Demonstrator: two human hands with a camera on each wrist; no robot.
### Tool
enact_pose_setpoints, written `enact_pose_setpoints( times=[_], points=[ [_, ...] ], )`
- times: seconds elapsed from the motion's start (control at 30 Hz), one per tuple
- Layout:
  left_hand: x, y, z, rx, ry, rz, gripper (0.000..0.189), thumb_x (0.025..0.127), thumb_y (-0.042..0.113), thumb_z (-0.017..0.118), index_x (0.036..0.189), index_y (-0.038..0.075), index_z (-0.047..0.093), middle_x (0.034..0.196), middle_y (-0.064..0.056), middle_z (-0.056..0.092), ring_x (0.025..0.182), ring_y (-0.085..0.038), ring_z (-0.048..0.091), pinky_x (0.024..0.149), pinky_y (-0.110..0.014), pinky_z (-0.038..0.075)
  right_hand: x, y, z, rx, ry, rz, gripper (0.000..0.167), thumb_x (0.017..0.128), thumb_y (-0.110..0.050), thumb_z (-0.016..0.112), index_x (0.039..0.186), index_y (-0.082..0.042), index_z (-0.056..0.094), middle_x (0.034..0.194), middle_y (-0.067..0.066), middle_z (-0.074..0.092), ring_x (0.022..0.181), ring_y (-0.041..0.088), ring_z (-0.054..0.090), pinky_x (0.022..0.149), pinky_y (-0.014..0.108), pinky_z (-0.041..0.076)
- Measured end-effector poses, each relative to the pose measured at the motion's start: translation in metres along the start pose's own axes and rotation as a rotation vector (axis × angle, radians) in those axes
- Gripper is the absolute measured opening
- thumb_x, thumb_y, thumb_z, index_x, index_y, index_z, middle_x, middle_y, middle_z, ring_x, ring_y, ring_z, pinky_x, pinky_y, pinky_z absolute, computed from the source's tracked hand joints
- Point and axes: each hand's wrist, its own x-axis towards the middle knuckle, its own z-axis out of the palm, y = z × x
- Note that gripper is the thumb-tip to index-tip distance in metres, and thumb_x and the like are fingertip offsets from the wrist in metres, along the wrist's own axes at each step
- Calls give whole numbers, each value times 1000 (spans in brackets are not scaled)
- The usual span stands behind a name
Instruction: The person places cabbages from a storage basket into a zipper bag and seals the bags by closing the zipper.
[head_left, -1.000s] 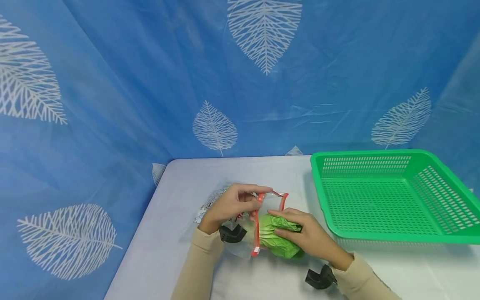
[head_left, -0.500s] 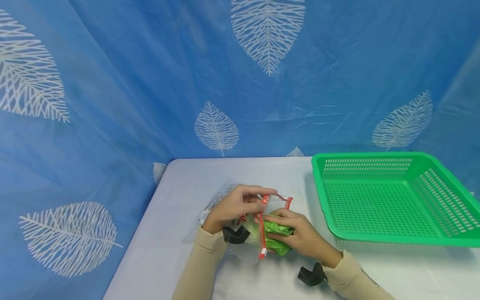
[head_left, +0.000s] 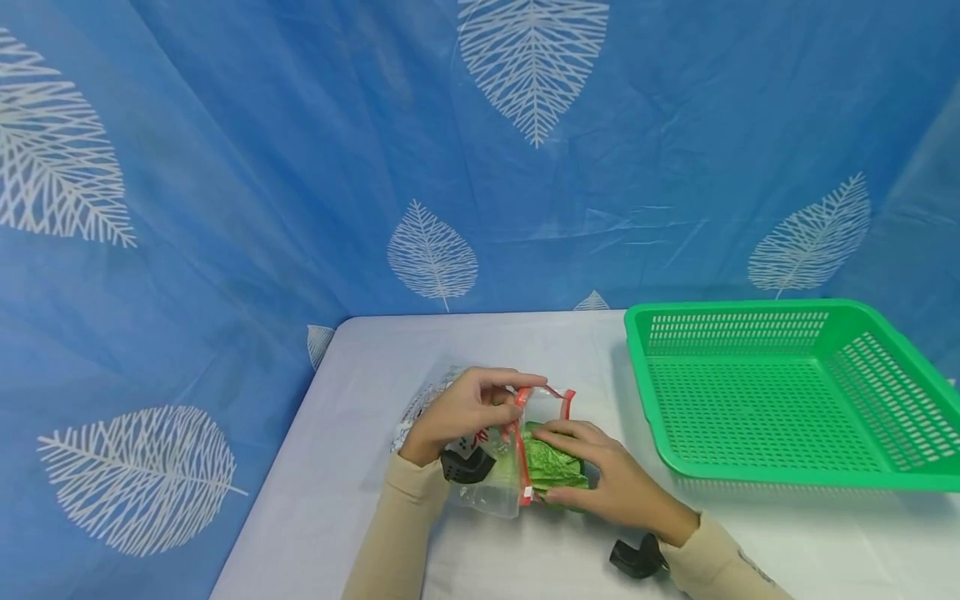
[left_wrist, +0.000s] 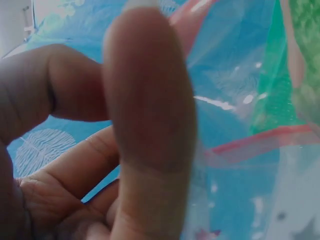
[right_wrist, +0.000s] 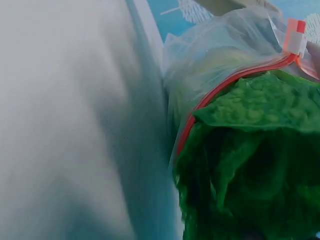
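A clear zip bag with a red-edged mouth lies sideways, its opening facing right. My left hand pinches the upper side of that mouth between thumb and fingers; the thumb fills much of the left wrist view. A leafy green cabbage sits partly in the bag, its pale end inside and its ruffled leaves sticking out past the red edge. My right hand holds the leafy end, fingers over the top and thumb along the near side. In the right wrist view, the leaves bulge out by the white slider.
A green slotted plastic basket stands to the right on the white-covered table. Behind and to the left hangs a blue curtain with white leaf prints. Black wrist mounts stick out from the sleeves.
The cabbage has gone further left into the bag, pushed by my right hand. That hand has since drawn back slightly right, its fingers spread wider. My left hand keeps its pinch on the mouth.
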Motion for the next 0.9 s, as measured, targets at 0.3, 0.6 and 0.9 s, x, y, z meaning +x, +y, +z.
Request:
enact_pose_setpoints(
  times=[0.3,0.6,0.9],
  points=[
    [-7,9,-2,12,171,49,46,95,1,58,139,11,65,90,-19,65,57,-27,60,53,-44,56,-25,14,2,176,289,38,61,102,7,42,160,-12,36,146,15,50,121,29,58,94,35,54],
    [-12,16,-4,-45,321,118,44,94,-1,64,138,3,64,88,-12,61,64,-17,59,54,-29,53,-22,11,13,749,206,290,57,112,-36,2,166,-18,-2,143,33,50,111,22,68,91,38,57],
    [-8,20,6,-158,329,211,47,97,4,62,142,-3,58,83,-8,60,62,-14,56,53,-30,53,6,-23,-7,864,214,0,54,113,-23,7,166,-22,-3,126,0,57,107,12,62,88,30,54]
  ],
)
